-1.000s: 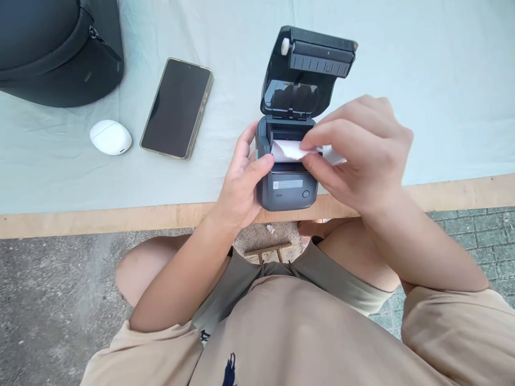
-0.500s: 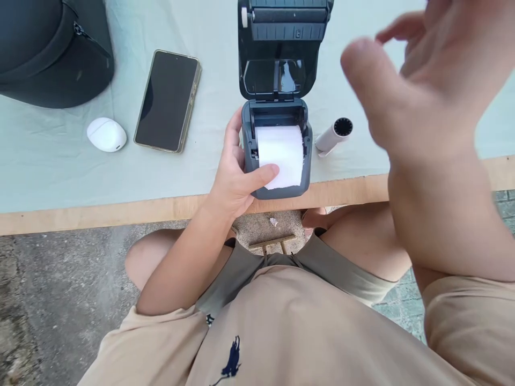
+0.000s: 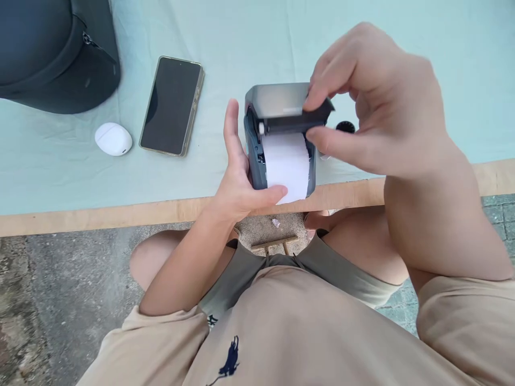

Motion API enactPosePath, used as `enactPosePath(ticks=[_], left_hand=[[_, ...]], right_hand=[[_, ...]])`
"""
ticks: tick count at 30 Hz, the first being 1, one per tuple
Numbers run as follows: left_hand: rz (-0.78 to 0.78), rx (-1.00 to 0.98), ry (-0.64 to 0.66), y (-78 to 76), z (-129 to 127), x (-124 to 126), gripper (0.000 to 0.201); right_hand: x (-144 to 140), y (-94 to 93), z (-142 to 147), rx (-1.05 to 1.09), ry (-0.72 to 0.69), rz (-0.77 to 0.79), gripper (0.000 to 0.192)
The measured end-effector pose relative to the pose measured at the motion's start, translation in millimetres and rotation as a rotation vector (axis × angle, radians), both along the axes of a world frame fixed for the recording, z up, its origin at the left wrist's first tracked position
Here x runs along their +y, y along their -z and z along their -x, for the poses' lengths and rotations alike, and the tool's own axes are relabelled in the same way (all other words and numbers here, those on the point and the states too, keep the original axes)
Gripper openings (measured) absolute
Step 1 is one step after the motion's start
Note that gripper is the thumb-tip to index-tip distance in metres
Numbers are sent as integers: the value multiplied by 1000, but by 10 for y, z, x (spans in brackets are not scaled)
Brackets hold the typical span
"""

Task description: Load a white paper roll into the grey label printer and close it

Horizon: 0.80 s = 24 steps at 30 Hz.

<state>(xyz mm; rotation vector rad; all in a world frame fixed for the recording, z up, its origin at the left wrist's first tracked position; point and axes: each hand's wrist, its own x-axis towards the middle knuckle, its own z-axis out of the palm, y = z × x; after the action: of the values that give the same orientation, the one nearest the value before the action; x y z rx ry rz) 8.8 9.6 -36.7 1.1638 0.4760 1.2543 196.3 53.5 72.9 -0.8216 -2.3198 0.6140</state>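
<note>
A small dark grey label printer (image 3: 254, 161) stands at the table's near edge. White paper (image 3: 287, 163) from its roll lies over the front. My left hand (image 3: 237, 182) steadies the printer's left side, thumb pressing the paper's lower end. My right hand (image 3: 374, 102) pinches the printer's lid (image 3: 277, 102), which is tilted down most of the way over the roll. A white spool core (image 3: 345, 127) lies just right of the printer, mostly hidden by my right hand.
A black phone (image 3: 172, 105) lies face up to the left, with a white oval case (image 3: 113, 139) beside it and a dark bag (image 3: 52, 53) at the far left. The table (image 3: 100, 220) has a pale cloth and a wooden front edge. My knees are below it.
My right hand left the paper, swung up and away, then came back to grip the lid. The lid went from standing fully open to nearly down. My left thumb moved onto the paper.
</note>
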Motion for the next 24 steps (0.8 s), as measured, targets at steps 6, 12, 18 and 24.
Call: enactPosePath(ticks=[6,12,18,24], left_hand=[[194,18,24,-253,43,-135,129],[272,-29,-47,-370,-5,-172,123],[415,0,-160,-429,-35,-202,40],[402,5,-153,-408,-22,-200,43]], right_hand=[[-98,106,6,-149,-43,-124,10],[-148,76,4,-224,23,-55,43],[-233,14,88,-275,17,-72,41],[-208,-6,87,-365,55,-20,38]])
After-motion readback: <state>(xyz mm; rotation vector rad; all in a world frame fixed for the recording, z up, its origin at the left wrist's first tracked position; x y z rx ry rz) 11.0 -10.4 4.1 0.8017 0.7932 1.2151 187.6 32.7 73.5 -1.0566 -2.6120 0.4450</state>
